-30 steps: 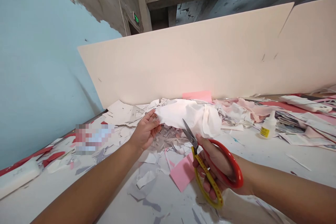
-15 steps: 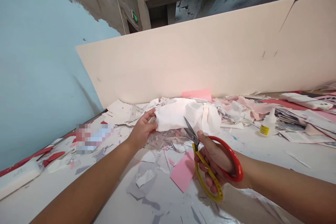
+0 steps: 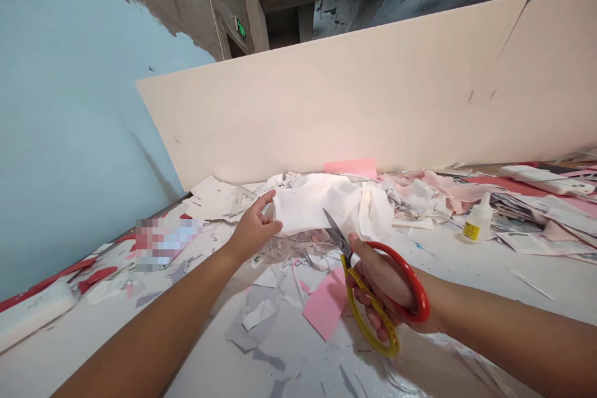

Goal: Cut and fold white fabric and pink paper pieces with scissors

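Head view puts the work at my 12 o'clock: a crumpled white sheet [image 3: 321, 205], paper or cloth I can't tell from here, sits on a heap of cut scraps [image 3: 289, 255]. My left hand [image 3: 254, 230] is open with the fingers spread, its fingertips resting on the sheet's left end and pinching nothing, apparently to steady it on the heap. My right hand [image 3: 380, 286] is closed firmly through the red and yellow loops of the scissors [image 3: 368, 305]. The blades are nearly shut and point toward 11 o'clock, their tips just beside the sheet's lower edge, which looks like a deliberate aim at it. A pink card [image 3: 325, 305] lies at my right hand's 9 o'clock, and a glue bottle [image 3: 476, 221] stands at its 2 o'clock on the table [image 3: 550, 286], set away from the scraps. A cream board [image 3: 326, 99] rises behind everything.
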The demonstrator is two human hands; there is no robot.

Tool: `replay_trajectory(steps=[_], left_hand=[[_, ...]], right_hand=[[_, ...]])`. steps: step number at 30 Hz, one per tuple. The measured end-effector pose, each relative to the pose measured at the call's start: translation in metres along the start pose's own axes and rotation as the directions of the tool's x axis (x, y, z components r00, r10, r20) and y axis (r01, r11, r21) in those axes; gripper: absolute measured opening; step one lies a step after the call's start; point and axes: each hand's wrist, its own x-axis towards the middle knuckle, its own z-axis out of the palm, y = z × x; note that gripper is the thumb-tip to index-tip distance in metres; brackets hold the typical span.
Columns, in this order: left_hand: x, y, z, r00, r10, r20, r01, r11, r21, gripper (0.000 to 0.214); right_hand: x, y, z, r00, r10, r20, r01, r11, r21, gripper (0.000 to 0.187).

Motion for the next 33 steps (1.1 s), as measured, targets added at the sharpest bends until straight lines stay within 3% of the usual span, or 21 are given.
replay_trajectory(steps=[10, 25, 29, 33], left_hand=[[0.005, -0.004, -0.004, 1.0, 0.002, 0.001, -0.002, 0.982, -0.187, 0.076], [0.005, -0.008, -0.009, 0.996, -0.002, 0.093, 0.015, 0.991, -0.133, 0.075], [0.004, -0.006, -0.007, 0.996, -0.01, 0.084, 0.023, 0.987, -0.16, 0.077], [0.003, -0.004, -0.006, 0.996, 0.011, 0.089, 0.003, 0.987, -0.159, 0.076]], right_hand=[[0.001, 0.002, 0.001, 1.0, -0.02, -0.013, 0.02, 0.999, -0.033, 0.064], [0.016, 0.024, -0.002, 0.983, -0.152, -0.107, 0.146, 0.987, -0.065, 0.055], [0.019, 0.026, -0.003, 0.979, -0.189, -0.079, 0.193, 0.98, 0.046, 0.053], [0.012, 0.018, 0.001, 0.996, -0.092, -0.017, 0.093, 0.981, 0.168, 0.051]])
